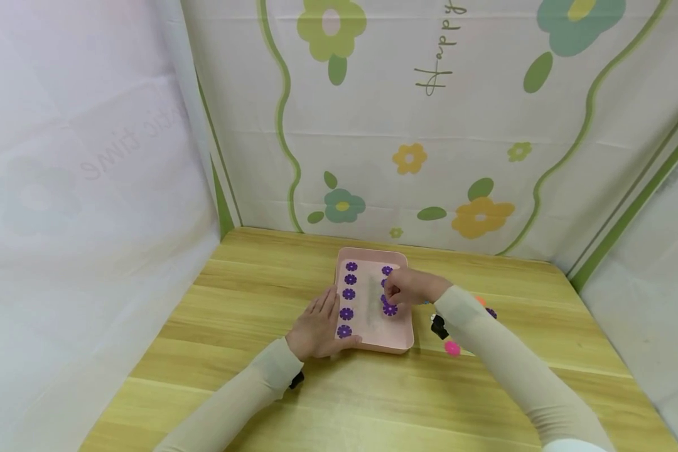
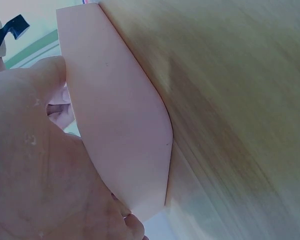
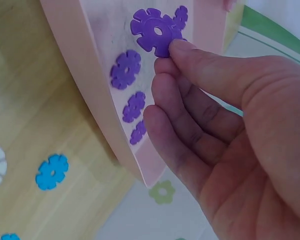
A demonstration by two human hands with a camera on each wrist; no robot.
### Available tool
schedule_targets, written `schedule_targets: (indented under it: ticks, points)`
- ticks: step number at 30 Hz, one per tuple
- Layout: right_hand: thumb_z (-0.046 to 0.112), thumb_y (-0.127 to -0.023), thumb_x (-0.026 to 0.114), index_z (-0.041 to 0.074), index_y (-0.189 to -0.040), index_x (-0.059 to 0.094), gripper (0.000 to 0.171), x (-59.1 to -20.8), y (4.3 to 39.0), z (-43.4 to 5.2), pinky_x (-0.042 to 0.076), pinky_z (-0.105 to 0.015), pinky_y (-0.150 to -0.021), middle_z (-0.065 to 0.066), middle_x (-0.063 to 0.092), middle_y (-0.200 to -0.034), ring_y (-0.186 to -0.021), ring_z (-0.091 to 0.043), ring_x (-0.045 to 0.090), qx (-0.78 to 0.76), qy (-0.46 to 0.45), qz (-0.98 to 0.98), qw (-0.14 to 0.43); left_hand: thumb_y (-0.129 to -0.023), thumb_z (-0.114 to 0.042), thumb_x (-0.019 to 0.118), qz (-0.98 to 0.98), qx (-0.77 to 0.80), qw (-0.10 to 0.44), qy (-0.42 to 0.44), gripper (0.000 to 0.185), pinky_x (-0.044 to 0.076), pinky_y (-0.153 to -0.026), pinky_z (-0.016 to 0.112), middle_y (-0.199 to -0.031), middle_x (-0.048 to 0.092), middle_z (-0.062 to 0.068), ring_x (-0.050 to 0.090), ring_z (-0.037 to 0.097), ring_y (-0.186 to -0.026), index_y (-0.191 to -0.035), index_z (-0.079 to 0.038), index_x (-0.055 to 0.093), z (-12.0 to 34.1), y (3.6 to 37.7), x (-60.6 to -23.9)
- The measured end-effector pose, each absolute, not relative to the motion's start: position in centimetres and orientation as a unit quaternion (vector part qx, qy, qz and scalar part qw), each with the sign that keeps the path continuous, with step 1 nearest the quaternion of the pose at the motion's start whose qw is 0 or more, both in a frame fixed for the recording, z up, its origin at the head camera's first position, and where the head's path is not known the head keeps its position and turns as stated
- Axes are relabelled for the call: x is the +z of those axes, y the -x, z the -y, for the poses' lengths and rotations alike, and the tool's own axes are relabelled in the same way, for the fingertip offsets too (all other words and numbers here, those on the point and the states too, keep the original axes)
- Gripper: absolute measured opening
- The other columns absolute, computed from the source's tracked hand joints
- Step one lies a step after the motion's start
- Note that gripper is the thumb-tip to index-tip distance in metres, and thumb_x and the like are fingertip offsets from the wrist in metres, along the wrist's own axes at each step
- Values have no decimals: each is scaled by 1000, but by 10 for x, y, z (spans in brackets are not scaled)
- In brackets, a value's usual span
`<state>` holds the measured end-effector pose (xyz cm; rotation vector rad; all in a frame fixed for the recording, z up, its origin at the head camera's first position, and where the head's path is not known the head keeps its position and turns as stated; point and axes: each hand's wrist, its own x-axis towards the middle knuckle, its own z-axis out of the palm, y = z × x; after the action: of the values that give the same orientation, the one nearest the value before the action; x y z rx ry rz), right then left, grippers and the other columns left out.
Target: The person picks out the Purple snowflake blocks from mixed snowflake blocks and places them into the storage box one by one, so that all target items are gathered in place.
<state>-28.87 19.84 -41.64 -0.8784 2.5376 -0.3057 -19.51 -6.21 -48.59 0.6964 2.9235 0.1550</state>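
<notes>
A shallow pink tray [image 1: 373, 253] lies on the wooden table, with purple notched plastic discs along both long sides: one column [image 1: 348, 294] at left, another [image 1: 387, 270] at right. My right hand [image 1: 411, 286] is over the tray's right side. Between thumb and index finger it pinches a purple notched disc [image 3: 157, 32], held above the tray floor in the right wrist view. My left hand [image 1: 316, 325] rests at the tray's near left corner, fingers lying along the left rim and thumb over the near rim. The left wrist view shows its palm against the tray's outer wall [image 2: 120, 110].
Right of the tray lie loose discs, among them a pink one [image 1: 452, 348], an orange one [image 1: 479, 302] and a blue one [image 3: 52, 171]. My right forearm partly covers them. A flower-printed cloth [image 1: 373, 119] hangs behind the table, with white cloth on both sides.
</notes>
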Motion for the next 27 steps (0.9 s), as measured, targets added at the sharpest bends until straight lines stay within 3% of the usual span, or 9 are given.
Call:
schedule_targets:
  ticks: [15, 22, 27]
  points:
    - [7, -96, 77, 12, -90, 81, 9, -441, 289, -188, 61, -26, -79, 1, 74, -91, -81, -9, 63, -87, 320, -922, 201, -95, -85, 41, -969, 53, 58, -233, 117, 26, -133, 50, -177, 10, 22, 18, 37, -165, -167, 3, 16, 63, 198, -493]
    - [7, -96, 76, 9, -102, 82, 9, -437, 289, -193, 64, -30, -86, -2, 78, -100, -89, -10, 69, -81, 323, -923, 194, -96, -84, 43, -969, 51, 55, -235, 116, 26, -133, 50, -177, 12, 23, 19, 38, -164, -167, 4, 17, 63, 197, -490]
    - [8, -96, 77, 8, -102, 82, 8, -424, 289, -207, 64, -30, -84, -2, 78, -97, -87, -11, 70, -91, 333, -921, 180, -97, -78, 48, -967, 58, 55, -241, 112, 28, -132, 50, -175, 17, 25, 22, 39, -164, -165, 7, 22, 63, 192, -479]
